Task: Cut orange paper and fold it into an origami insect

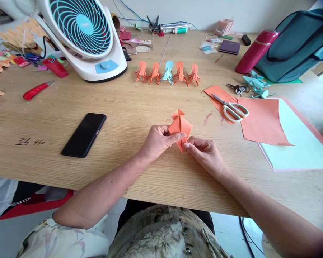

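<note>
An orange piece of folded origami paper (180,126) is held just above the table's middle, its narrow point toward me and a small triangular flap at the far end. My left hand (160,139) grips it from the left, thumb lying across its front and fingers behind. At the lower right edge, my right hand (203,150) pinches the paper near its tip between thumb and curled fingers. Beyond them stands a row of folded paper figures, several orange (179,71) and one light blue (167,72) in the centre.
Scissors (233,110) lie on orange sheets (263,120) at right, beside a pale paper stack (307,143). A phone (84,134) and red cutter (37,90) lie left. Behind are a fan (104,68), a red bottle (255,52) and a teal bag (298,43).
</note>
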Action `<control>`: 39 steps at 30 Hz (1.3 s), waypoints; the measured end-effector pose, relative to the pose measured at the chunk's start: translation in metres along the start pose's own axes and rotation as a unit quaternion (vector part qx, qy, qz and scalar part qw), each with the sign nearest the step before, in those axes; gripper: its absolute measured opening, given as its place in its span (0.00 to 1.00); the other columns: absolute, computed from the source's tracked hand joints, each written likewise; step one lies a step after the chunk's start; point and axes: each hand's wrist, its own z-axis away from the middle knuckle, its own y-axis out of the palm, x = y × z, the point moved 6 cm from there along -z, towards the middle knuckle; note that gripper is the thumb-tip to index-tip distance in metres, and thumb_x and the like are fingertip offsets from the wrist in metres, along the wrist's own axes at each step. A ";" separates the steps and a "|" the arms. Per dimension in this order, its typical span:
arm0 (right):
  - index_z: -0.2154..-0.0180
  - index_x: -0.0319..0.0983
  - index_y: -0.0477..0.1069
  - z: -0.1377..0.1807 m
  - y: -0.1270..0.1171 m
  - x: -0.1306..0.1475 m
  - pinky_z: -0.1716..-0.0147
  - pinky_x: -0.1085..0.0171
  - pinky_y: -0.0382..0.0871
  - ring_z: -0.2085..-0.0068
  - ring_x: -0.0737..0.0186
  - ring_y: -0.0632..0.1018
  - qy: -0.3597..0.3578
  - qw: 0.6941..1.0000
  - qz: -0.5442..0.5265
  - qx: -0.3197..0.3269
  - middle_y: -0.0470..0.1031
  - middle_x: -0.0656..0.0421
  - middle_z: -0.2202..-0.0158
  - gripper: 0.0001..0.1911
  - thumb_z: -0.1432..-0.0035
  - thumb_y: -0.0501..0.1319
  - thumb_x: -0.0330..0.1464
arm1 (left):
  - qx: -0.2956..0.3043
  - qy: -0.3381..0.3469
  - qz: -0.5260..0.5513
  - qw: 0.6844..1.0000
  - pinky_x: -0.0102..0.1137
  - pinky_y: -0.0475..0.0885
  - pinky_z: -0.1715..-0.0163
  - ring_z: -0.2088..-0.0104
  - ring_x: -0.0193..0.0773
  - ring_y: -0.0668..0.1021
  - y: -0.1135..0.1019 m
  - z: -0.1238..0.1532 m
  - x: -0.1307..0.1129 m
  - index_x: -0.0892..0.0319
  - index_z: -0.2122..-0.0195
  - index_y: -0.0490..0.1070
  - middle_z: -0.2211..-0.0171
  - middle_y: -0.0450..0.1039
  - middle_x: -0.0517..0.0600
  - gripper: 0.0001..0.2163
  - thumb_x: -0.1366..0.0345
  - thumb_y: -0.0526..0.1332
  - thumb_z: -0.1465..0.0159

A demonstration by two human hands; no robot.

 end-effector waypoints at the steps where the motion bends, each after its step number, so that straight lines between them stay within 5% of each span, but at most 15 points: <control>1: 0.75 0.38 0.70 0.000 0.001 0.000 0.73 0.66 0.56 0.74 0.68 0.62 0.001 1.000 0.001 0.011 0.63 0.63 0.77 0.23 0.41 0.63 0.51 | -0.002 0.005 0.002 1.000 0.26 0.50 0.82 0.82 0.24 0.57 0.000 0.000 -0.001 0.60 0.83 0.62 0.85 0.57 0.40 0.24 0.50 0.73 0.49; 8: 0.75 0.38 0.68 0.000 0.006 -0.011 0.73 0.65 0.54 0.73 0.68 0.60 0.009 0.999 0.012 0.037 0.61 0.64 0.76 0.22 0.42 0.64 0.48 | 0.000 0.011 0.004 1.000 0.26 0.54 0.79 0.79 0.26 0.59 0.000 0.001 -0.004 0.61 0.82 0.65 0.83 0.58 0.41 0.23 0.50 0.74 0.50; 13: 0.73 0.38 0.69 0.000 0.003 -0.011 0.72 0.65 0.55 0.73 0.68 0.61 0.008 1.000 -0.006 0.015 0.63 0.63 0.76 0.19 0.41 0.64 0.47 | 0.044 -0.032 0.008 0.998 0.26 0.60 0.77 0.77 0.28 0.66 0.007 0.002 0.006 0.63 0.73 0.74 0.79 0.68 0.44 0.17 0.53 0.73 0.49; 21: 0.74 0.39 0.66 -0.001 0.005 -0.005 0.73 0.65 0.53 0.74 0.68 0.58 0.009 1.000 0.009 0.025 0.58 0.64 0.77 0.22 0.40 0.62 0.49 | 0.032 -0.057 0.033 0.997 0.28 0.68 0.71 0.72 0.34 0.74 0.012 0.006 0.009 0.64 0.71 0.77 0.74 0.76 0.49 0.13 0.59 0.72 0.48; 31: 0.77 0.39 0.63 0.001 0.007 -0.004 0.75 0.65 0.51 0.75 0.69 0.57 -0.016 0.997 0.067 0.039 0.56 0.65 0.78 0.23 0.38 0.60 0.47 | 0.001 -0.047 0.071 0.996 0.26 0.56 0.79 0.79 0.25 0.61 0.004 0.002 0.006 0.62 0.75 0.70 0.79 0.63 0.41 0.18 0.54 0.74 0.51; 39: 0.75 0.38 0.66 0.003 0.010 0.000 0.75 0.66 0.53 0.74 0.69 0.58 -0.017 0.995 0.074 0.068 0.57 0.64 0.77 0.22 0.38 0.60 0.47 | 0.009 -0.060 0.081 0.995 0.26 0.55 0.78 0.78 0.26 0.61 0.003 0.001 0.005 0.62 0.73 0.74 0.80 0.63 0.41 0.15 0.55 0.71 0.48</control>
